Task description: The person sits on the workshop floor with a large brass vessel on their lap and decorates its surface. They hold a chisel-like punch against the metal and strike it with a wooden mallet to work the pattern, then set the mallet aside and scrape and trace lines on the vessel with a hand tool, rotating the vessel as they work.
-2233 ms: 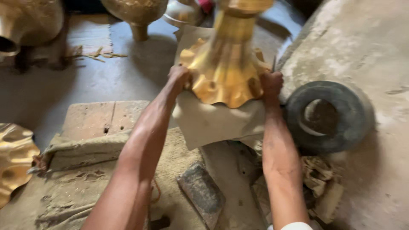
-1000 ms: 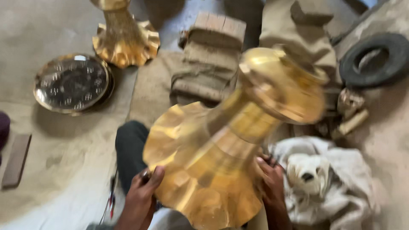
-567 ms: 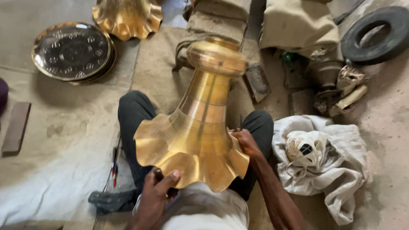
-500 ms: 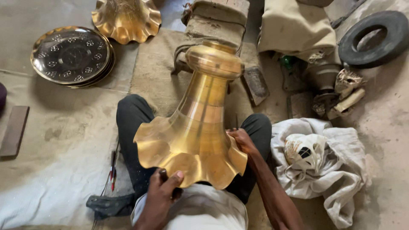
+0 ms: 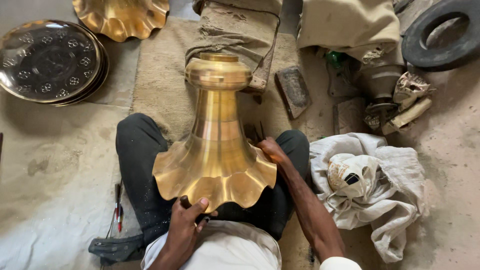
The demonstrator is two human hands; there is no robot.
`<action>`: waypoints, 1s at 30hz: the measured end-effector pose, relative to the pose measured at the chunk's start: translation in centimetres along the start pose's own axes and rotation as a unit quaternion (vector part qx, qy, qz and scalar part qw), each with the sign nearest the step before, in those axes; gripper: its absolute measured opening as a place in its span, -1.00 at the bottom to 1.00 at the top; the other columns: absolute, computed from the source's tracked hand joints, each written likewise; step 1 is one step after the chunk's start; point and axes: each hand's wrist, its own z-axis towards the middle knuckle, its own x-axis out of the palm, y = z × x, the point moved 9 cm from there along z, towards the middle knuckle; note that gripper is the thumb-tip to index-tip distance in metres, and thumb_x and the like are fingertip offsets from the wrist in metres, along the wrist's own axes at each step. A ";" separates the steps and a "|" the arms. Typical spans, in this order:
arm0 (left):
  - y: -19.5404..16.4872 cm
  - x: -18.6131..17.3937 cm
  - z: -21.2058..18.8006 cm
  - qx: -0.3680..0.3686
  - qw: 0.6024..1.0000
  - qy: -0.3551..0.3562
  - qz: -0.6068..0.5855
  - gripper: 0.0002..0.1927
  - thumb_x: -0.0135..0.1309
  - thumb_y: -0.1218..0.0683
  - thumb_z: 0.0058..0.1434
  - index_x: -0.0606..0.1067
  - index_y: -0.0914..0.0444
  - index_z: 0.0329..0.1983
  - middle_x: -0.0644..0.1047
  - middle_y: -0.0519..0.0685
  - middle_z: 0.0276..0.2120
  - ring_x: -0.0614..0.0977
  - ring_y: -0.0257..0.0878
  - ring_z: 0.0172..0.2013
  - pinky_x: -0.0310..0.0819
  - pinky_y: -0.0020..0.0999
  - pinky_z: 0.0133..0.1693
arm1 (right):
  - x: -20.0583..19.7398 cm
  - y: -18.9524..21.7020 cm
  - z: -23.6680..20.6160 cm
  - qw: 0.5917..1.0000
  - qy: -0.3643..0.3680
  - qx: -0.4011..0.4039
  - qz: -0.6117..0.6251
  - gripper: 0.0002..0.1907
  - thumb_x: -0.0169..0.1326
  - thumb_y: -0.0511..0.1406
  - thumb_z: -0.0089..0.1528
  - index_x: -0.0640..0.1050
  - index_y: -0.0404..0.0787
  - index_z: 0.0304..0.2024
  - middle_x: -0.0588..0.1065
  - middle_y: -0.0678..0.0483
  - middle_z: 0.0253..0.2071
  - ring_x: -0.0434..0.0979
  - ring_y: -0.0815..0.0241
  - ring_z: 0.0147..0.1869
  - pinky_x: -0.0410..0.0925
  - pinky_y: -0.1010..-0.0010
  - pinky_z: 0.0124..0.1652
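A seated person's left hand [image 5: 186, 225] curls under the near scalloped rim of a brass stand [image 5: 216, 150], thumb on top of the edge and fingers tucked beneath, apparently around a dark tool handle. The right hand [image 5: 272, 150] lies against the stand's flared skirt on its right side, fingers bent over the rim; how tightly it grips cannot be told. The stand rests upright between the two hands, on the lap between the knees of dark trousers [image 5: 137, 165], its rounded cap pointing away from the body.

Compared with half a second ago, the stand and both hands hold nearly the same places; a second ago the piece was tilted and blurred in mid-swing, and before that it stood at arm's length on the floor.

Just right of the right forearm lies a heap of pale cloth [image 5: 370, 185]. Ahead of the knees a brown mat [image 5: 160, 85] carries a dark block [image 5: 293, 91]. At far left sits a stack of embossed dark trays [image 5: 50, 60]; a second fluted brass piece [image 5: 120, 17] lies beyond them. A rubber ring [image 5: 442, 35] occupies the top right corner.
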 end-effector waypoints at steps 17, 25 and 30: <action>2.8 -4.0 4.9 -0.048 0.996 0.050 0.054 -0.74 0.15 0.17 0.15 0.48 0.41 -0.15 0.67 0.13 -0.44 0.49 -0.34 -0.62 0.30 -0.48 -0.61 | -6.8 -2.2 -4.2 0.878 -0.270 -0.063 -0.389 -0.59 0.24 -0.13 0.14 0.61 -0.21 -0.04 0.59 -0.25 -0.12 0.56 -0.30 0.03 0.42 0.00 -0.04; 2.6 -3.6 4.0 -0.051 0.992 0.084 0.076 -0.79 0.12 0.15 0.18 0.55 0.44 -0.25 0.66 0.15 -0.50 0.46 -0.38 -0.66 0.16 -0.51 -0.69 | -6.9 -6.9 -11.8 0.967 -0.169 -0.096 -0.163 -0.29 0.41 -0.28 0.01 0.47 -0.31 0.19 0.63 -0.03 -0.08 0.60 0.22 -0.06 0.45 0.37 -0.02; 2.7 -3.8 5.2 -0.061 0.991 0.088 0.081 -0.75 0.14 0.11 0.21 0.54 0.46 -0.28 0.67 0.14 -0.51 0.33 -0.40 -0.72 0.10 -0.48 -0.70 | -5.4 -5.7 -14.0 0.969 -0.170 -0.099 -0.150 -0.30 0.42 -0.32 0.02 0.50 -0.27 0.21 0.58 0.08 -0.23 0.50 0.37 -0.18 0.41 0.50 -0.12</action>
